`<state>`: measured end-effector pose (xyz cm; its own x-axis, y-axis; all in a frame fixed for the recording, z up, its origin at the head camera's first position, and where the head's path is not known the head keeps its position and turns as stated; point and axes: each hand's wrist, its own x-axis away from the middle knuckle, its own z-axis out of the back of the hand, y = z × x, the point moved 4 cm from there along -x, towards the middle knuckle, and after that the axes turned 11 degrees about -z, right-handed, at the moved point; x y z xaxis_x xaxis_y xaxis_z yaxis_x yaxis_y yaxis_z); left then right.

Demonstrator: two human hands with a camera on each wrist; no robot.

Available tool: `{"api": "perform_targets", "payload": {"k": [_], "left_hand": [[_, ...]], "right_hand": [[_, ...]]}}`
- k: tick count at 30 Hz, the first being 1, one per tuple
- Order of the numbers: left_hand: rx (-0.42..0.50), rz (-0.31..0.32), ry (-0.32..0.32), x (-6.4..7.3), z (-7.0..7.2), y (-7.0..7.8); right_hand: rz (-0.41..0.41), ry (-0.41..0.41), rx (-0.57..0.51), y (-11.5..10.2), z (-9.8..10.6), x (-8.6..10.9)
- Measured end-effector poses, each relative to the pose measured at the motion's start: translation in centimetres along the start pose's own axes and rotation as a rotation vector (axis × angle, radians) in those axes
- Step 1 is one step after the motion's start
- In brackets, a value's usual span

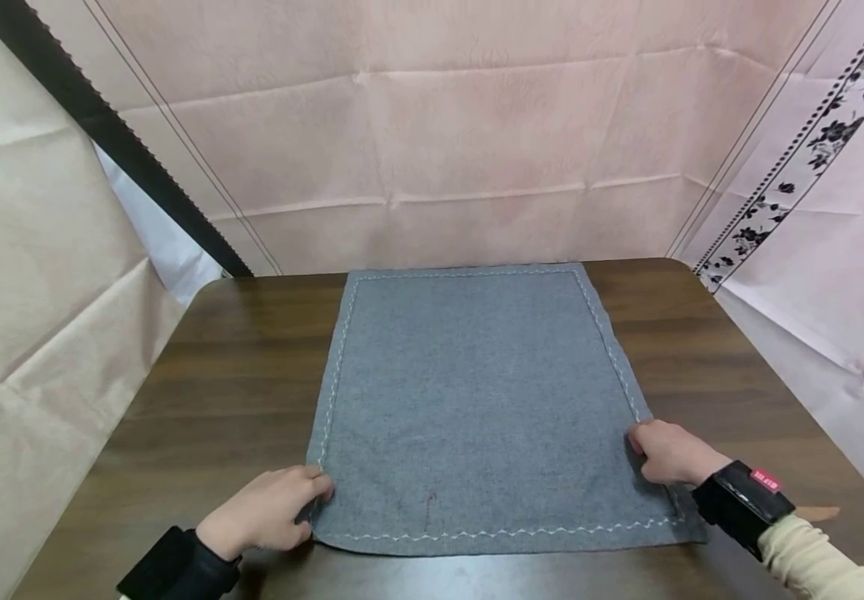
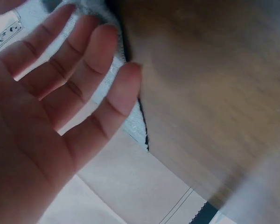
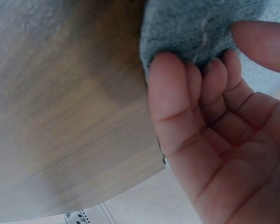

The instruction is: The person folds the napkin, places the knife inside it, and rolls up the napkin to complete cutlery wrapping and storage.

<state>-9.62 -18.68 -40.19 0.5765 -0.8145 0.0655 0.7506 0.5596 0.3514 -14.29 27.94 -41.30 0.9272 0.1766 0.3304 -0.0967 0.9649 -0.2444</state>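
A grey-blue cloth [image 1: 476, 392] with pale zigzag stitching along its border lies spread flat on a brown wooden table. The left hand [image 1: 270, 510] rests at the cloth's near left edge, its fingertips over the border. In the left wrist view, that hand's fingers [image 2: 100, 51] are loosely extended and spread in front of the cloth edge. At the lower part of the right edge, the right hand [image 1: 675, 454] touches the cloth with bent fingers. The right wrist view has its fingertips against the cloth [image 3: 182, 28], the thumb [image 3: 266, 44] held apart from them.
The wooden table [image 1: 237, 400] extends on both sides of the cloth. Creased pale fabric [image 1: 476, 150] hangs behind it, with more at both sides. Black wristbands [image 1: 739, 500] circle both wrists. A small tan pointed thing [image 1: 817, 513] shows beside the right wrist.
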Motion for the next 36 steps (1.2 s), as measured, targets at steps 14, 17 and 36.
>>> {"api": "perform_targets", "payload": {"k": [14, 17, 36], "left_hand": [[0.131, 0.100, -0.128, -0.1, 0.4, -0.4], [0.118, 0.120, -0.149, -0.1, -0.2, -0.2], [0.066, -0.007, -0.016, -1.6, 1.2, 0.5]], "right_hand": [[0.022, 0.006, -0.010, -0.1, 0.0, 0.0], [0.019, 0.009, -0.008, -0.1, 0.1, 0.1], [0.069, 0.014, 0.008, -0.1, 0.6, -0.3]]}}
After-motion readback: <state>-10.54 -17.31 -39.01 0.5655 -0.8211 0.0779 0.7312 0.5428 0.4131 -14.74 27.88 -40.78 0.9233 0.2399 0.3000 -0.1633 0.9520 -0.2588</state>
